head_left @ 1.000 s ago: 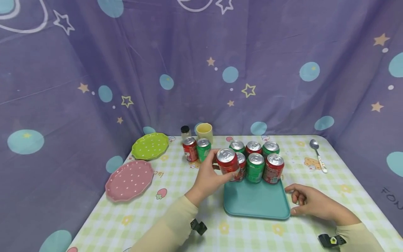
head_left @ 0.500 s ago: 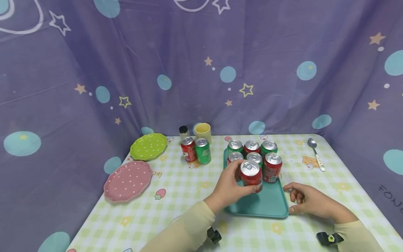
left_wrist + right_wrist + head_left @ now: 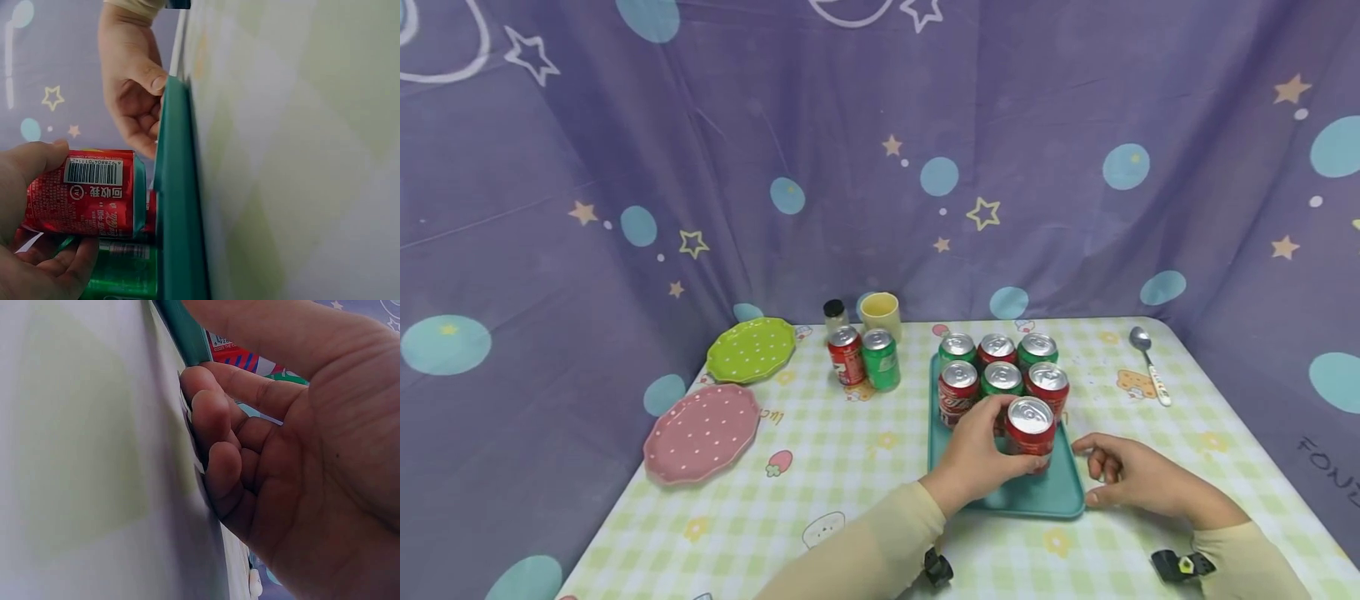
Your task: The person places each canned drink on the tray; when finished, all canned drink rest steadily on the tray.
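My left hand (image 3: 981,458) grips an upright red soda can (image 3: 1030,433) around its side, at the front right of the teal tray (image 3: 1070,492). In the left wrist view this can's (image 3: 94,194) base appears slightly above the tray (image 3: 179,187). Behind it, red and green cans alternate in two rows on the tray; a green can (image 3: 1002,379) stands mid-row and a red can (image 3: 958,396) at its left. My right hand (image 3: 1142,479) rests at the tray's right edge, index fingertip and thumb touching the rim, the other fingers loosely curled.
Another red can (image 3: 847,358) and green can (image 3: 881,362) stand left of the tray, before a black-capped jar (image 3: 835,315) and yellow cup (image 3: 882,317). A pink plate (image 3: 702,433) and green plate (image 3: 751,350) lie at left. A spoon (image 3: 1150,367) lies at far right.
My left hand has carried the red can rightward and toward me, from the row's left end to the tray's front right. My right hand has stayed at the tray's edge.
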{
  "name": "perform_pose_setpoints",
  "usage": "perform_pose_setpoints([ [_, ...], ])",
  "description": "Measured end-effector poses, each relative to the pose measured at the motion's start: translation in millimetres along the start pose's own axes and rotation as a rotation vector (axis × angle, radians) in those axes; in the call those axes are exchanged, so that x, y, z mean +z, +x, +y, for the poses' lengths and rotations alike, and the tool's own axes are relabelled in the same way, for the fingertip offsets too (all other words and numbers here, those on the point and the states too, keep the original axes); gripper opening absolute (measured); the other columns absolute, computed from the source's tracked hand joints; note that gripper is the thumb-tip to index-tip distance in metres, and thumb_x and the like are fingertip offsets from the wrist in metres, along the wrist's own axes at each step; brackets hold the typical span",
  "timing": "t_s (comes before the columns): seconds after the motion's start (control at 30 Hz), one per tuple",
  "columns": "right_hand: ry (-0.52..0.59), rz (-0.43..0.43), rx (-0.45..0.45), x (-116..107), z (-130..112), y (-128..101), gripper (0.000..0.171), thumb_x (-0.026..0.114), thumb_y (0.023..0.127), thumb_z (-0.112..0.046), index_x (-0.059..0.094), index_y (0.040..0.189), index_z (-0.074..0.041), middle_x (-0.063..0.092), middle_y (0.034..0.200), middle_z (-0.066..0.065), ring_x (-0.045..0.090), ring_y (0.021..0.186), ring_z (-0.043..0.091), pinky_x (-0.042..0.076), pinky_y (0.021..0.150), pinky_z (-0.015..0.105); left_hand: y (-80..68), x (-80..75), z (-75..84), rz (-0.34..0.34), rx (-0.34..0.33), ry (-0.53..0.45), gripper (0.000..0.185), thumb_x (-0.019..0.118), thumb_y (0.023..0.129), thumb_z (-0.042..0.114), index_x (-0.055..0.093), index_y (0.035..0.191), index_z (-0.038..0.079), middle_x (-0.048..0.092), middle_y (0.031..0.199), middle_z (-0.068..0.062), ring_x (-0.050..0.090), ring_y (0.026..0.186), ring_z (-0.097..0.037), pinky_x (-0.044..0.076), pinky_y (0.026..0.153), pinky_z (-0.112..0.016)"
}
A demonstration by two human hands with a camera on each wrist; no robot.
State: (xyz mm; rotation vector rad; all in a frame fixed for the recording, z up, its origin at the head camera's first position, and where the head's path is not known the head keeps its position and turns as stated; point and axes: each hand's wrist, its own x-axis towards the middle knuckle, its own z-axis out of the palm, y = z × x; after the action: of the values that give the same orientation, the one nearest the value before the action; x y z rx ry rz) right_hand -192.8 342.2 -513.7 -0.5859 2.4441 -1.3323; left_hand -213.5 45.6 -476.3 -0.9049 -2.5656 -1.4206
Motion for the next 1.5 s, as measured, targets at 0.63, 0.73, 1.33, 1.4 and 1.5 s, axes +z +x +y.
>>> perform_pose_setpoints([
  [0.63,-0.006,0.0,-0.032,-0.9,-2.5,-0.5,0.061,0.089,0.085,-0.021,0.057,0.134,-0.002,0.059,0.096,0.011,0.056,0.074,0.013,0.05,0.061,0.028,10.9,30.6,4.5,-0.007,0.001,0.125,0.075,0.091,0.081,0.045,0.057,0.144,0.021,0.06,0.125,0.014,0.058,0.113,0.002,0.049,0.098,-0.019],
  [0.73,-0.002,-0.002,-0.028,-1.0,-1.7,-0.7,0.059,0.09,0.084,-0.022,0.058,0.13,-0.004,0.059,0.095,0.011,0.056,0.074,0.013,0.05,0.06,0.028,12.1,33.8,5.2,0.001,0.002,0.136,0.075,0.091,0.081,0.044,0.056,0.144,0.02,0.06,0.126,0.013,0.058,0.115,0.001,0.049,0.099,-0.018],
  [1.33,-0.004,-0.004,-0.03,-0.3,-0.9,-0.7,0.059,0.089,0.085,-0.019,0.056,0.13,0.0,0.058,0.094,0.011,0.055,0.074,0.012,0.048,0.059,0.028,12.3,38.9,6.2,0.051,0.011,0.229,0.078,0.093,0.08,0.043,0.053,0.144,0.021,0.061,0.131,0.012,0.061,0.119,-0.005,0.048,0.102,-0.02],
  [1.4,-0.022,0.0,-0.033,-0.3,-0.9,-0.6,0.058,0.089,0.085,-0.021,0.057,0.13,-0.001,0.059,0.094,0.01,0.055,0.073,0.012,0.048,0.059,0.028,12.3,39.0,5.8,0.053,0.016,0.24,0.079,0.092,0.08,0.043,0.052,0.144,0.021,0.061,0.132,0.011,0.061,0.12,-0.004,0.048,0.103,-0.02],
  [1.5,-0.048,0.009,-0.039,-0.5,-1.1,-0.6,0.057,0.09,0.084,-0.022,0.059,0.128,-0.002,0.058,0.093,0.009,0.054,0.071,0.011,0.047,0.059,0.027,11.9,39.3,5.0,0.059,0.022,0.243,0.079,0.092,0.081,0.043,0.052,0.145,0.021,0.061,0.133,0.011,0.06,0.121,-0.005,0.048,0.103,-0.02],
])
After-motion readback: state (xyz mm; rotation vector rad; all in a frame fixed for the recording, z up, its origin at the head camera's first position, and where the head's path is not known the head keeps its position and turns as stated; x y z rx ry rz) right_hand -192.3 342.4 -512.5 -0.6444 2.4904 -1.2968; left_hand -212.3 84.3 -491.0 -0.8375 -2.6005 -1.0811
